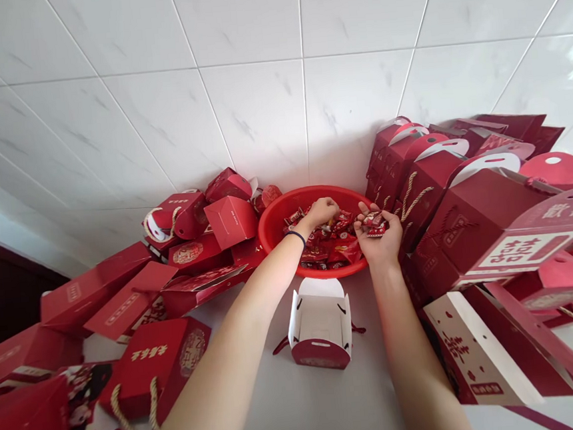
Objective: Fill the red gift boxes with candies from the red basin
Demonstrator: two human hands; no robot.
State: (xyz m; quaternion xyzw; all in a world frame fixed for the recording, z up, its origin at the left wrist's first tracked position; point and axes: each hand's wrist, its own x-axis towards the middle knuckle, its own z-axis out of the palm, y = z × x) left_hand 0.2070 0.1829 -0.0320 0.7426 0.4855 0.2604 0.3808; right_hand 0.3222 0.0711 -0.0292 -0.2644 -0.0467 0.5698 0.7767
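My left hand [324, 212], with a dark band on its wrist, reaches over the red basin [285, 205], fingers curled down towards the red-wrapped candies [332, 244] in it. Whatever those fingers may hold is hidden. Palm up at the basin's right rim, my right hand [381, 237] cups a few wrapped candies [375, 223], its fingers bent around them. Between my forearms, in front of the basin, an open gift box [321, 326] stands on the table, white inside with a red front; no contents show in it.
Red gift boxes and bags with rope handles [169, 359] crowd the left side. Stacked red boxes [468, 226] rise on the right, close to my right forearm. A white tiled wall [257, 110] stands behind the basin.
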